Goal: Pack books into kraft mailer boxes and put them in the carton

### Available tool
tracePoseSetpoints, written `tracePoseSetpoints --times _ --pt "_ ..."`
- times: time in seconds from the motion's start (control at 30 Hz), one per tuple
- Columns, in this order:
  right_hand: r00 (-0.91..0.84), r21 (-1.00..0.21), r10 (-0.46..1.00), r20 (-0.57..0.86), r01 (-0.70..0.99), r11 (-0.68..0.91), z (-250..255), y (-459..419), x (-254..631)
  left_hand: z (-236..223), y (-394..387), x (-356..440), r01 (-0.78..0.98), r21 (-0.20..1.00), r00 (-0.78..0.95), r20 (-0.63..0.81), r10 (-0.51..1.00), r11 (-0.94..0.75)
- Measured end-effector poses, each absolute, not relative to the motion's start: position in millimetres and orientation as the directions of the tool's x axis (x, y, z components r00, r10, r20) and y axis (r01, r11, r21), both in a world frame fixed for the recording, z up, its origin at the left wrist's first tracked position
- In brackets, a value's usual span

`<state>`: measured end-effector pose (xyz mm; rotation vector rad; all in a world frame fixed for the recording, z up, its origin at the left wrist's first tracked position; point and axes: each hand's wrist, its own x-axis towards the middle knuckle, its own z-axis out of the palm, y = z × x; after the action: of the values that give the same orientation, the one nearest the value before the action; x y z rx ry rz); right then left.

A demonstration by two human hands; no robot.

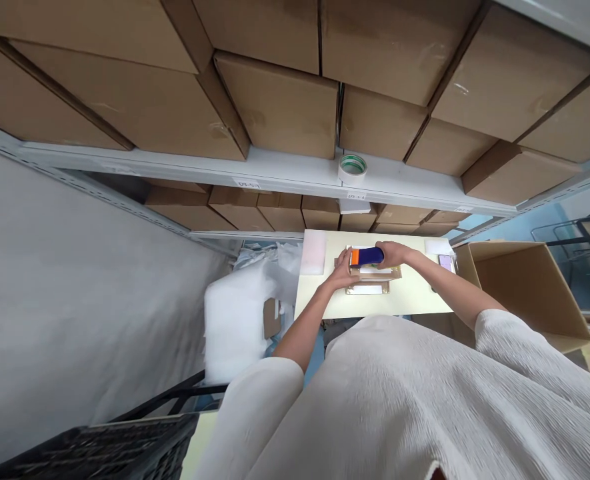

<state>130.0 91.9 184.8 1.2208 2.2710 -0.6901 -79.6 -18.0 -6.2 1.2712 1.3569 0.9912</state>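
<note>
Crosswise above the packages [395, 273] on the table [319, 300], a smooth, rounded navy tool [369, 256] lies nearly level, its long axis running left to right, bright orange end toward your spread left hand [342, 272], while your right hand [391, 255] closes around its blue end

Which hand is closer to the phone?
The right. The right hand is left of the phone, gripping the blue tool; the left hand is farther left, by the orange end.
</note>
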Motion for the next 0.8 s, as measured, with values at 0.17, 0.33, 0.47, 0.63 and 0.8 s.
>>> tracePoseSetpoints --times 0.17,0.33,0.47,0.63,0.8 --pt "-0.469 -0.194 0.64 -0.609 0.87 0.453 179 91 132 -3 -3 -89 0.29 0.954 0.181 -0.128 0.975 0.072" --pt "-0.466 -0.176 0.611 -0.641 0.863 0.473 178 92 130 1 3 -95 0.291 0.953 0.192 -0.143 0.971 0.082" --pt "-0.441 -0.137 0.606 -0.662 0.866 0.481 181 90 130 7 5 -98 0.305 0.944 0.156 -0.183 0.971 0.128" --pt "-0.422 -0.138 0.616 -0.665 0.88 0.454 188 85 132 14 8 -98 0.392 0.915 0.144 -0.159 0.977 0.091" --pt "-0.417 -0.093 0.604 -0.679 0.865 0.492 199 85 149 29 10 -98 0.607 0.793 0.225 -0.239 0.944 0.056"
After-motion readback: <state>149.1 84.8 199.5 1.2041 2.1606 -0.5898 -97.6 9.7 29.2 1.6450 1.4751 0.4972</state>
